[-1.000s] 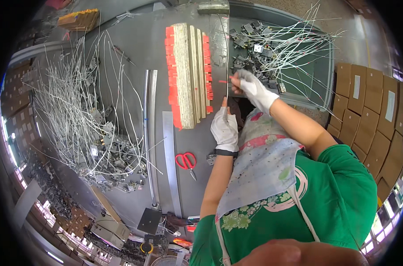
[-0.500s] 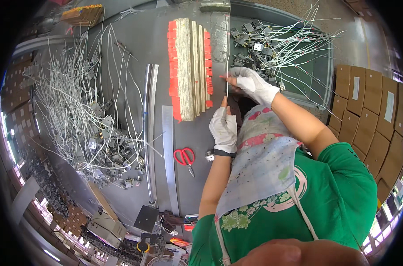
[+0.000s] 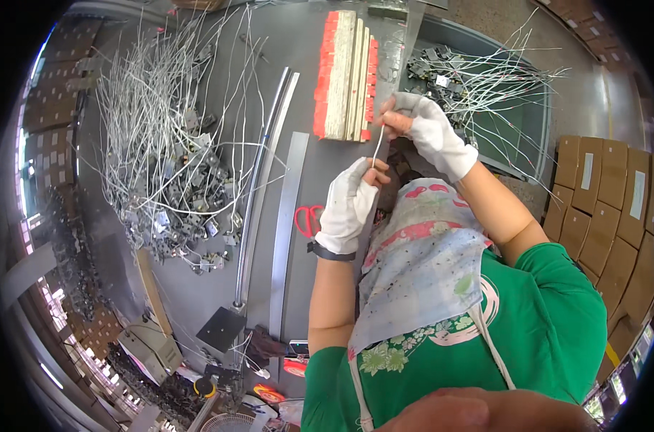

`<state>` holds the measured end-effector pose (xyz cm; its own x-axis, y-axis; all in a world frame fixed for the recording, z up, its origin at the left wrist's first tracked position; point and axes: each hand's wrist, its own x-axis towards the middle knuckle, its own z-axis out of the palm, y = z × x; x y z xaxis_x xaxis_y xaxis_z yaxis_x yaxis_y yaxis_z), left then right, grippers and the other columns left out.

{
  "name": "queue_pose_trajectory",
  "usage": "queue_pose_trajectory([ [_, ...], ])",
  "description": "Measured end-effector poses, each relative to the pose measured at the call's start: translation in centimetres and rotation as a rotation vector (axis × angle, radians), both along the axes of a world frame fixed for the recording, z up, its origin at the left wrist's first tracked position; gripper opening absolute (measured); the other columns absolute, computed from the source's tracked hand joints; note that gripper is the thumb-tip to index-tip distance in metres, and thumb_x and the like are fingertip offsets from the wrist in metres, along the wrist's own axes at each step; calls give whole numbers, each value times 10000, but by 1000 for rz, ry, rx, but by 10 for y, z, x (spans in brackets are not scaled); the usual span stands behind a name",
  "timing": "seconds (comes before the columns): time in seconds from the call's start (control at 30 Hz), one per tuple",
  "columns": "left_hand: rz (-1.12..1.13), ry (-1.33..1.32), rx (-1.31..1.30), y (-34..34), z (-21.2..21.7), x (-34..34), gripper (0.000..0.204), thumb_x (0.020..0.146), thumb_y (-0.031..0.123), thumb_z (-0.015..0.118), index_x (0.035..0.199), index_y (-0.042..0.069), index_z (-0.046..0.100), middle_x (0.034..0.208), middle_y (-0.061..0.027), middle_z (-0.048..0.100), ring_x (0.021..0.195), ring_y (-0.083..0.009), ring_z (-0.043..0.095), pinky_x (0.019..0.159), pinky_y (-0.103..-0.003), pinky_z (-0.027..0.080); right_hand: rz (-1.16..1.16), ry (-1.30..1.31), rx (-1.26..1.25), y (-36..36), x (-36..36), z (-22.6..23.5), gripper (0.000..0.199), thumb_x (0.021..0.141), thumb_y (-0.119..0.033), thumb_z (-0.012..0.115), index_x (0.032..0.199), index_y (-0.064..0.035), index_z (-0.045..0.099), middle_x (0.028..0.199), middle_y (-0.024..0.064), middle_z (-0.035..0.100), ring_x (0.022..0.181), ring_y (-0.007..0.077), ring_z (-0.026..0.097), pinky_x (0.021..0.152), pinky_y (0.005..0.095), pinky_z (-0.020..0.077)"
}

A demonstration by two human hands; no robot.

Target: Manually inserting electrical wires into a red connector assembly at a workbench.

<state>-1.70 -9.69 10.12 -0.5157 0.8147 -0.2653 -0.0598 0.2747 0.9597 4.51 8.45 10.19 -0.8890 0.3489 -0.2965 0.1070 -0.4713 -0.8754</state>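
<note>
Both of my hands wear white gloves with bare fingertips. A thin white wire point(image 3: 377, 146) runs between them at the table's near edge. My left hand point(image 3: 347, 201) pinches its lower end between thumb and fingers. Higher up and to the right, my right hand point(image 3: 431, 133) is closed on the upper part of the same wire, its fingertips slightly blurred. Red-handled scissors point(image 3: 307, 219) lie beside the left glove, which covers part of them. Just beyond the hands stands a stack of pale strips point(image 3: 340, 79) edged with red tabs.
On the left is a tangled heap of white wires point(image 3: 161, 93) with small metal-and-black parts point(image 3: 204, 169). A shiny rail point(image 3: 264, 155) and a flat metal strip point(image 3: 287, 223) lie between. A green bin point(image 3: 510, 137) holds similar wired parts; cardboard boxes point(image 3: 593, 209) are stacked at right.
My left hand has moved left and now overlaps the scissors. The wire's held stretch has shifted from upright to slanted. The whole view has turned somewhat, moving the table's contents within it.
</note>
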Motion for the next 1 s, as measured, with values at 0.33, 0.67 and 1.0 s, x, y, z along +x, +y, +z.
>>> queue_pose_trajectory([
  [0.33, 493, 453, -82, -21, -29, 3, 274, 759, 52, 584, 1033, 61, 573, 920, -122, 600, 836, -274, 571, 778, -343, 436, -628, -117, 344, 72, 41, -30, 159, 792, -164, 648, 897, -79, 564, 761, 13, 554, 624, 90, 498, 632, 214, 433],
  [0.67, 520, 1077, -893, -132, -64, 22, 215, 601, 57, 636, 801, 129, 601, 946, -96, 550, 907, -312, 506, 794, -409, 398, -1063, -590, 198, 320, 270, -196, 144, 850, -212, 555, 833, -70, 569, 698, 28, 524, 605, 114, 508, 621, 254, 483],
  [1.0, 494, 1065, -1138, -239, -83, -117, 224, 749, 232, 638, 865, 49, 579, 826, -142, 625, 794, -326, 582, 711, -408, 454, -646, -439, 183, 91, 81, -111, 297, 866, -213, 535, 1106, -41, 501, 914, 43, 552, 813, 138, 542, 788, 253, 453],
])
